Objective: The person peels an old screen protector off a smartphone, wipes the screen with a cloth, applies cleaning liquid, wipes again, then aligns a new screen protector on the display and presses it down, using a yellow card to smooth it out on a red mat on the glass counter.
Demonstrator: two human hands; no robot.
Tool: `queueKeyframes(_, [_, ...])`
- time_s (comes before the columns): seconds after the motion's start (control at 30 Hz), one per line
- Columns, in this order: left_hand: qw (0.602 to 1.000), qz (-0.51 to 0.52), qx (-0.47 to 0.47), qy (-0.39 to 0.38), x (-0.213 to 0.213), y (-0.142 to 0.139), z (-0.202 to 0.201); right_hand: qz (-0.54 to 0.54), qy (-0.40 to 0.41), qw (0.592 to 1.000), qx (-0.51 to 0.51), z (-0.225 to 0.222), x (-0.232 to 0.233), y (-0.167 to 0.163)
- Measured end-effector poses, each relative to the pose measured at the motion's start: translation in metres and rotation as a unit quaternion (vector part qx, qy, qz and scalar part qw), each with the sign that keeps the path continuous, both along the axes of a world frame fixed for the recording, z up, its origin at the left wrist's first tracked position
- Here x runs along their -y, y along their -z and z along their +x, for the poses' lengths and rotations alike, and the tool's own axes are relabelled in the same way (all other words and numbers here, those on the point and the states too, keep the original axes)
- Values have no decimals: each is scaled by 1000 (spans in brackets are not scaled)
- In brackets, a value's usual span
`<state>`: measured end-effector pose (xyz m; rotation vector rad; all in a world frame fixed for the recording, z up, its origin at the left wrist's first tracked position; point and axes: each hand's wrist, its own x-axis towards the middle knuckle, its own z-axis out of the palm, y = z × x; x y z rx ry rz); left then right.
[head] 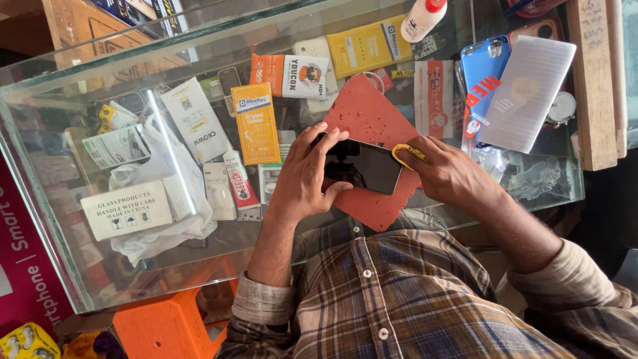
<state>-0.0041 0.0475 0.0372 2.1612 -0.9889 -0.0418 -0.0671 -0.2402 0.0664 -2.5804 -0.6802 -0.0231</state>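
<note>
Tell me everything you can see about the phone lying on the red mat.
The phone is a dark, glossy rectangular slab, screen up and unlit, mirroring shapes above. It lies flat on the red mat on the glass counter. The left hand grips its left end; the right hand presses a yellow cloth at its right edge.

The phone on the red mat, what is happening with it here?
A person in a checked shirt works at a glass counter. The left hand steadies a dark phone lying screen up on a red mat. The right hand presses a small yellow cloth against the phone's right end. Small boxes and packets, a white plastic bag and a blue phone case lie around them on the counter.
</note>
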Motion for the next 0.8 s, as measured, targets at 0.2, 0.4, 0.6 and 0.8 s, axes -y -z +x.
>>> queueKeyframes(0.2, [1000, 1, 16, 3, 1, 0, 1, 24, -15, 1000, 3, 18, -23, 15])
queueKeyframes(0.4, [1000, -7, 6, 1, 1, 0, 1, 30, 2, 1000, -5, 0, -4, 4])
queueKeyframes(0.6, [1000, 5, 8, 0, 2, -1, 1, 4, 13, 1000, 4, 3, -15, 3])
queueKeyframes(0.8, [1000, 7, 7, -3, 1, 0, -1, 32, -1, 999, -10, 23, -34, 14])
